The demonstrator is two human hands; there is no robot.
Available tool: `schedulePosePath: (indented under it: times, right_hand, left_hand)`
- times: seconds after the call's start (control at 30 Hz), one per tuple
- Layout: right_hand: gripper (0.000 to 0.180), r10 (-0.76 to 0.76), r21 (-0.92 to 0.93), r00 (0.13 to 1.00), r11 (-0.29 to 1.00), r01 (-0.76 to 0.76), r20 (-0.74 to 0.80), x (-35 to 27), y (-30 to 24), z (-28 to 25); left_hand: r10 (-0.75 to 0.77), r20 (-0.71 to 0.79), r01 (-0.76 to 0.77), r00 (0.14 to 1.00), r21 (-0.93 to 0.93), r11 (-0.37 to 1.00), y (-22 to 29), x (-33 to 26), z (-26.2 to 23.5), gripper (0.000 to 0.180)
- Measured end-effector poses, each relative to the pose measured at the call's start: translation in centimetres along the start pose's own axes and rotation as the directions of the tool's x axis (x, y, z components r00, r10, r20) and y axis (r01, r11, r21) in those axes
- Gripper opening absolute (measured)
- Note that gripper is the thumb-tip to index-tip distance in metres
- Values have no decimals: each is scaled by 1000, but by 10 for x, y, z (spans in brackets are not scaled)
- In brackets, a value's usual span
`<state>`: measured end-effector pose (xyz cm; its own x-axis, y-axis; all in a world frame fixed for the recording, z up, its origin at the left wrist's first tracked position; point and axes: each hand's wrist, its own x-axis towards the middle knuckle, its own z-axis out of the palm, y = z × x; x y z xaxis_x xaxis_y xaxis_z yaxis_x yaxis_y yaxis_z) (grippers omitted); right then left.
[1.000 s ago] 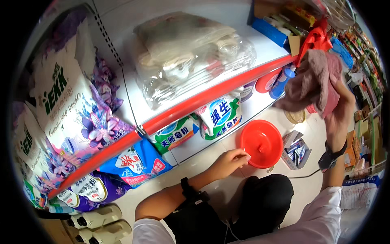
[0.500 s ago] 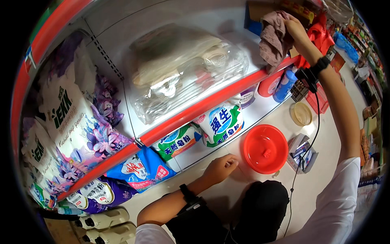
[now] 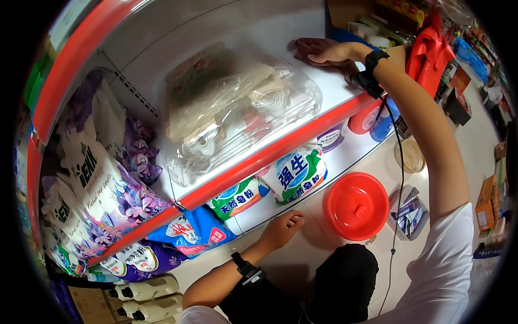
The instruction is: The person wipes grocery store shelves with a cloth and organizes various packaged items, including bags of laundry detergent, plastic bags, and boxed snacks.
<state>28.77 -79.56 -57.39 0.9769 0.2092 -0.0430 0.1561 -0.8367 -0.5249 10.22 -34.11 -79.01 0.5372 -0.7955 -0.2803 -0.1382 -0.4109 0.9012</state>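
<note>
My right hand (image 3: 335, 54) lies over a brownish-pink cloth (image 3: 306, 47) and presses it onto the white upper shelf (image 3: 335, 86), near the back wall. Part of the cloth shows past the fingertips; the rest is under the palm. To the left of that hand, a big clear plastic bag (image 3: 232, 121) of packaged goods sits on the same shelf. My left hand (image 3: 281, 229) hangs low in front of the shelving, fingers curled in, with nothing visible in it. It is nearest a red plastic basin (image 3: 331, 202) on the floor.
Bags of soap powder (image 3: 297, 171) fill the lower shelf; larger white-and-purple bags (image 3: 102, 178) stand at left. A red shelf edge (image 3: 270, 156) runs across. A grey box (image 3: 421, 216) of small packs sits by the basin. A black cable (image 3: 398, 189) hangs from my right wrist.
My right hand has brought the cloth left and down, from hanging over the shelf's right part to lying flat on its surface. My left hand has shifted slightly left and down.
</note>
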Motion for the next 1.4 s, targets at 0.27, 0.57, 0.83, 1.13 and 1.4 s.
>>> schedulePosePath:
  times: [0.27, 0.57, 0.83, 1.13, 1.4]
  right_hand:
    - [52, 176, -511, 967, 823, -246, -182, -8, 34, 14]
    - [45, -61, -609, 973, 788, -90, -222, 16, 48, -18]
    - [48, 208, 50, 974, 976, -212, 87, 31, -89, 45]
    - [49, 162, -489, 980, 849, -199, -118, -18, -28, 21]
    - [47, 337, -420, 903, 802, -424, -268, -65, -21, 6]
  left_hand:
    - [1, 80, -2, 997, 19, 1000, -22, 28, 7, 36]
    - [-34, 116, 25, 993, 78, 997, -35, 44, 8, 43]
    - [-83, 146, 67, 986, 112, 991, -58, 40, 2, 45]
    - [-63, 197, 44, 978, 99, 994, -63, 46, 1, 51]
    - [-20, 233, 0, 972, 85, 996, -64, 50, 4, 53]
